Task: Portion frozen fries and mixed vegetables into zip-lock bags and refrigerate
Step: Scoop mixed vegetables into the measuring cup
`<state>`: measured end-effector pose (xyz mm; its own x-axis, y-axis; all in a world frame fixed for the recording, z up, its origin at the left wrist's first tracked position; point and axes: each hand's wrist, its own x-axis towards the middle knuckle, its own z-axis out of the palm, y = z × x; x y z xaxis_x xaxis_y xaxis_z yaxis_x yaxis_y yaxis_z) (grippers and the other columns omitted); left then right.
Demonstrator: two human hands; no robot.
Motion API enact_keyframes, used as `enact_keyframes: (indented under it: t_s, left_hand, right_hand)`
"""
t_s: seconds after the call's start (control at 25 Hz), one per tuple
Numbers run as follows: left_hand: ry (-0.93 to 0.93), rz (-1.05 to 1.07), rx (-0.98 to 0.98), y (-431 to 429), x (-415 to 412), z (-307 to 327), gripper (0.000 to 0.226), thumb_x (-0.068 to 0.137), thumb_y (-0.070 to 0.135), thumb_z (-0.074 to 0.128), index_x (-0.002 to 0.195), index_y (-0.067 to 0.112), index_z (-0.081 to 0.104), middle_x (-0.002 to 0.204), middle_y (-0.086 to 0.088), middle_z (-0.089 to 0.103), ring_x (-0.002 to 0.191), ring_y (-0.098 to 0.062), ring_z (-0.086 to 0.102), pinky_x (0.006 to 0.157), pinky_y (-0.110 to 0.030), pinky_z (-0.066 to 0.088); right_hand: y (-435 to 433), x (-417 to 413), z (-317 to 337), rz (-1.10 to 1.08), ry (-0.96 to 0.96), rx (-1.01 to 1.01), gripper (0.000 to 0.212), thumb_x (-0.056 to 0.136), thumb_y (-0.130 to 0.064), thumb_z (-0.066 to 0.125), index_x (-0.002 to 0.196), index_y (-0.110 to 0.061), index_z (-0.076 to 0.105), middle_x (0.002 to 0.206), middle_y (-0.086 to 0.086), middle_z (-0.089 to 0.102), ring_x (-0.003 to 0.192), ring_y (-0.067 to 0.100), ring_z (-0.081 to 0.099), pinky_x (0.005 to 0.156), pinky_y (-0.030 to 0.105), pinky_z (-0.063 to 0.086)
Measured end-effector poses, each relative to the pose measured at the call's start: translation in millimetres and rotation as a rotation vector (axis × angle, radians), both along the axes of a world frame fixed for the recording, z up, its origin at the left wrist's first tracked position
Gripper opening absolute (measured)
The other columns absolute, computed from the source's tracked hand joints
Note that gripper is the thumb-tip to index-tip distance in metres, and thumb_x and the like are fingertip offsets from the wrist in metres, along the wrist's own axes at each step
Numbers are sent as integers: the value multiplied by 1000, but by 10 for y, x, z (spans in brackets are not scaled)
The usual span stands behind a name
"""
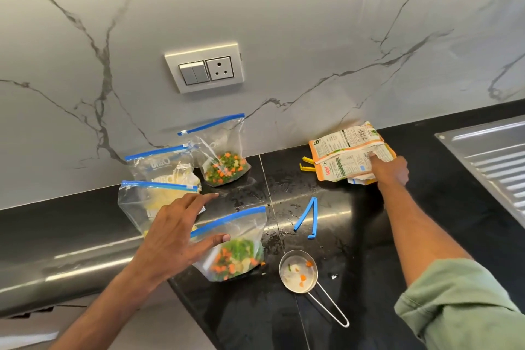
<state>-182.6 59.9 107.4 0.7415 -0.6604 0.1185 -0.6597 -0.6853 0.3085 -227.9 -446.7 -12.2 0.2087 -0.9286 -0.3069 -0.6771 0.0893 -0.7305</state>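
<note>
4 zip-lock bags stand in the centre-left of the frame on a wet black countertop (241, 315). The near vegetable bag (237, 257), low in the middle, holds mixed peas, carrot and corn, and its blue zip strip runs across the top. The left hand (173, 239) is spread wide and released, with the thumb touching the front of this bag just under the strip and the fingers stretched out above the 2 fries bags (153, 196) behind it (their contents are pale yellow and partly hidden). The far vegetable bag (224, 167) leans against the marble wall (312, 23) below the switch and socket plate (204, 71).

At centre right the right hand (393, 170) grasps the orange vegetable packet (346, 153) at its lower right edge, with the index finger laid across the top. A yellow clip (306, 165) pokes out from under the packet's left side. A blue clip (308, 217), open in a V, lies between the packet and a steel measuring cup (297, 270), which holds a few vegetable bits. A steel drainboard (488, 156) sits at the right edge.
</note>
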Motion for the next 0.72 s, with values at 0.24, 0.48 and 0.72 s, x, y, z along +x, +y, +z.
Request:
enact_keyframes:
  t_s: [0.24,0.48,0.72]
  left_hand:
    - [7,14,-46,5,-17,-8,75,84,83,48,143,36,48,129,12,58,115,-8,56,97,-29,41]
    - [12,23,-78,13,-6,-1,76,83,82,51,141,33,51,127,13,58,111,-6,59,94,-31,43]
    - [4,48,-68,80,16,-90,74,85,80,52,142,32,49,129,11,58,115,-10,59,97,-37,50]
  right_hand:
    - [168,-152,100,-222,-112,-251,69,94,-53,70,145,-15,44,143,16,56,125,34,58,101,45,47]
    - [1314,-441,-24,1178,-15,-284,40,90,-24,74,126,-35,59,142,-8,51,118,16,62,93,37,58]
    - [1371,-100,-188,1437,192,-352,53,85,-12,73,135,-30,67,140,-6,53,129,15,49,111,42,47]
